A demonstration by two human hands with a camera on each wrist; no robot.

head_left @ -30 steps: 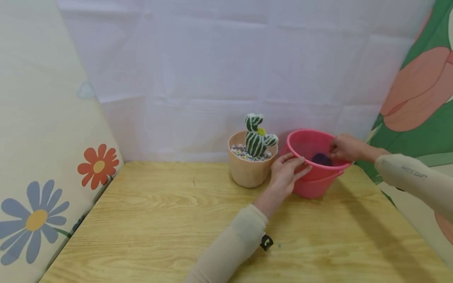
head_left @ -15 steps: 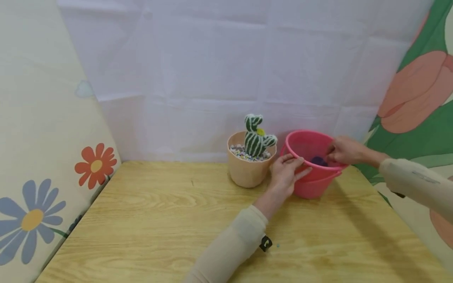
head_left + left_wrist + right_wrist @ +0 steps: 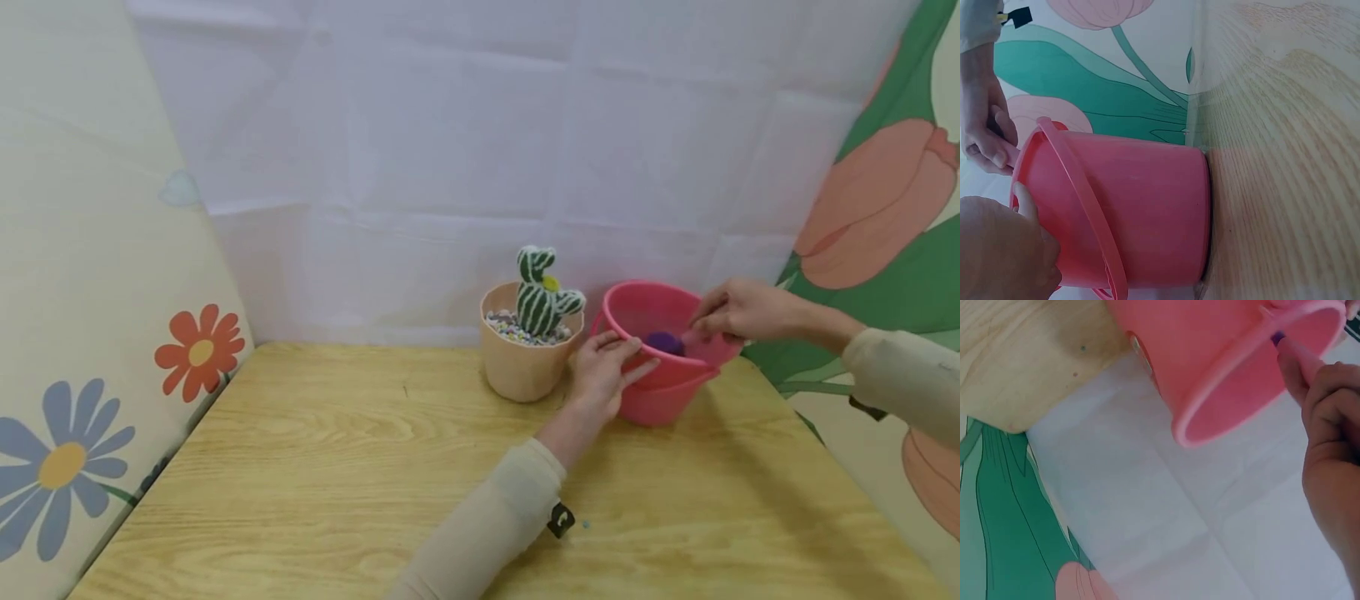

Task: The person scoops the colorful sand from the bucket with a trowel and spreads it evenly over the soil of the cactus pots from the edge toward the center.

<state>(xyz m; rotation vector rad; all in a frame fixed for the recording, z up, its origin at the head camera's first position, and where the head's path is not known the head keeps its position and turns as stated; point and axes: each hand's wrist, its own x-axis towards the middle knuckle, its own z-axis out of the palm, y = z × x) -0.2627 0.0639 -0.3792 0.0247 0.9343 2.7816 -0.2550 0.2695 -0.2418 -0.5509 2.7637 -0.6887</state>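
Note:
A pink bucket [image 3: 660, 400] stands upright on the wooden table. My left hand [image 3: 600, 371] holds its rim at the near left side; in the left wrist view that hand [image 3: 1004, 250] has a finger up at the rim. Over the far right of the opening, my right hand [image 3: 757, 312] grips the pink handle [image 3: 1305, 357] of a tool with a purple end [image 3: 665, 342]. The purple end is inside the bucket's mouth. Its full shape is hidden, so the tool's kind is unclear. What lies at the bucket's bottom is out of sight.
Just left of the bucket stands a peach pot [image 3: 521, 371] with a knitted green and white cactus [image 3: 538, 308] in colourful pebbles. A white sheet [image 3: 420, 167] hangs behind the table [image 3: 337, 467]. The bucket's handle [image 3: 1088, 194] hangs down its outside.
My right hand has shifted slightly right, and more of the pink handle shows. The purple end has moved slightly left inside the bucket. My left hand stays at the rim.

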